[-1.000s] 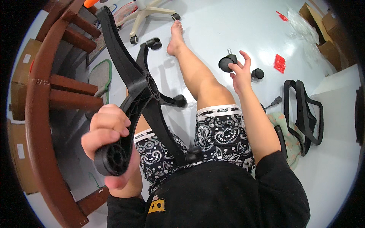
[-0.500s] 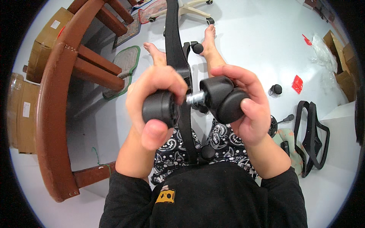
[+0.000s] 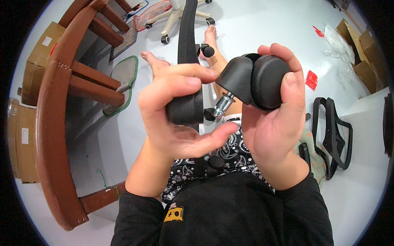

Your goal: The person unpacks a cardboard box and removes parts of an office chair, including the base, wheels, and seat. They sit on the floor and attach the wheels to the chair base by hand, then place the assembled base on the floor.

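Note:
A black twin-wheel caster (image 3: 269, 84) is pinched between the thumb and fingers of my right hand (image 3: 273, 127). Its metal stem (image 3: 223, 105) points down and left, apart from the leg. My left hand (image 3: 166, 110) cups the round end of a black chair base leg (image 3: 184, 110), with index finger and thumb stretched beyond it; its remaining fingers are partly hidden. Behind the hands, another leg of the chair base (image 3: 189, 37) runs away from me between my legs. Other casters show at the base (image 3: 208, 51) and by my lap (image 3: 216, 162).
To the left stands a brown wooden frame (image 3: 53, 123) with cardboard boxes (image 3: 28, 139) beyond. Black armrest frames (image 3: 333, 137) lie at right. Farther off are a red packet (image 3: 311, 80), clear plastic (image 3: 338, 45), an opened carton (image 3: 365, 61) and a white chair base (image 3: 174, 18).
The caster has been turned, its stem swinging from pointing left at the leg end to pointing down-left. My left index finger and thumb have spread. The view has shifted slightly.

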A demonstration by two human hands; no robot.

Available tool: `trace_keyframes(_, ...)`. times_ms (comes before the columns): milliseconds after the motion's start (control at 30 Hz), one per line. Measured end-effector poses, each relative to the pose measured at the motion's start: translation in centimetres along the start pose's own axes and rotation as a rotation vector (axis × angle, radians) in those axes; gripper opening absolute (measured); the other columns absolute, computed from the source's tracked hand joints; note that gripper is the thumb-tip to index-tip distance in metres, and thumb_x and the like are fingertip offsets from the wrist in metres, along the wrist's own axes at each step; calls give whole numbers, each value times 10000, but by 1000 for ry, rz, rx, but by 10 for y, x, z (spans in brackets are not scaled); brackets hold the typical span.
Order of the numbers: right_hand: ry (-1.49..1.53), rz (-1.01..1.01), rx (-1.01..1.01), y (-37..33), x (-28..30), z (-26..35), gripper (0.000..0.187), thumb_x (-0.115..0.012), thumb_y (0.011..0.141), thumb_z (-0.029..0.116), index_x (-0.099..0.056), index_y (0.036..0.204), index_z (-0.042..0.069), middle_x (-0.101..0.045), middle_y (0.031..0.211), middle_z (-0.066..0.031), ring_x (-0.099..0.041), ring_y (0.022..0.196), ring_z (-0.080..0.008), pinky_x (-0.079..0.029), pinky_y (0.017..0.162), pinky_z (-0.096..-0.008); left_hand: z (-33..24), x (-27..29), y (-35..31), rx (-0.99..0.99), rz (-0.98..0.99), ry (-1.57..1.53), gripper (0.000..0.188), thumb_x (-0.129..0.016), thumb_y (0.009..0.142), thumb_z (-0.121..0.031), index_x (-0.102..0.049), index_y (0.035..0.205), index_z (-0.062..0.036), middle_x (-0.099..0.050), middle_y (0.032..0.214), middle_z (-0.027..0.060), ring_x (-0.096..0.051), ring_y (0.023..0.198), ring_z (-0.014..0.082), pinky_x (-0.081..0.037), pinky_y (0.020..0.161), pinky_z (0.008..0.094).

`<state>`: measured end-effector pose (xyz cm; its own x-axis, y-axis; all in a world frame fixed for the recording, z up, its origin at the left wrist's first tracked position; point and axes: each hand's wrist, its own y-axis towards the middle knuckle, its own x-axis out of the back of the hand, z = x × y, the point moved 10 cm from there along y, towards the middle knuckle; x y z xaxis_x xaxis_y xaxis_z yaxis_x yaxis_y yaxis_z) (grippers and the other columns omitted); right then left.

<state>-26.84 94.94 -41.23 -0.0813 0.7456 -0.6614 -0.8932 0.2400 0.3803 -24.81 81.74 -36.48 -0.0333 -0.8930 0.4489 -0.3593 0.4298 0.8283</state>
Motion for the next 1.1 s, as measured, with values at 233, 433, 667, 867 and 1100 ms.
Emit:
trace_keyframes(233,-74,-22,-52,-7,7,-1,384,-380,878,239,-387,1177,-4,-467,1128,-136,-523,1006,-199,-453,877,-337,-5,2,0,71,22,133,574,-701,720,-59,-276,1103,-108,-530,949,171,-564,871,237,-443,863,413)
trace_keyframes(433,-109,15,-77,-11,13,-1,393,-396,868,243,-380,1168,-11,-462,1129,-151,-531,998,-196,-466,861,-326,-5,0,1,70,19,142,513,-681,740,-55,-291,1069,-113,-550,881,140,-579,803,217,-433,818,415)
trace_keyframes(667,-156,16,-21,-12,16,7,372,-403,853,249,-384,1129,0,-447,1156,-180,-547,982,-221,-479,843,-330,-2,3,1,106,-111,63,449,-710,723,-99,-360,1005,-115,-586,817,92,-599,753,192,-254,897,500)
trace_keyframes(867,-91,172,-79,-11,5,4,281,-508,807,220,-377,980,43,-406,1220,-279,-546,1004,-257,-463,874,-333,-1,6,0,118,-205,19,398,-734,708,-137,-418,950,-117,-616,762,50,-617,709,170,-101,966,572)
trace_keyframes(1100,-472,444,-16,-12,-13,11,380,-611,690,27,-434,1026,0,-562,1038,-224,-551,979,-214,-421,873,-310,-2,3,0,82,-246,-64,415,-762,693,-196,-450,956,-121,-643,746,25,-631,696,155,9,1015,604)
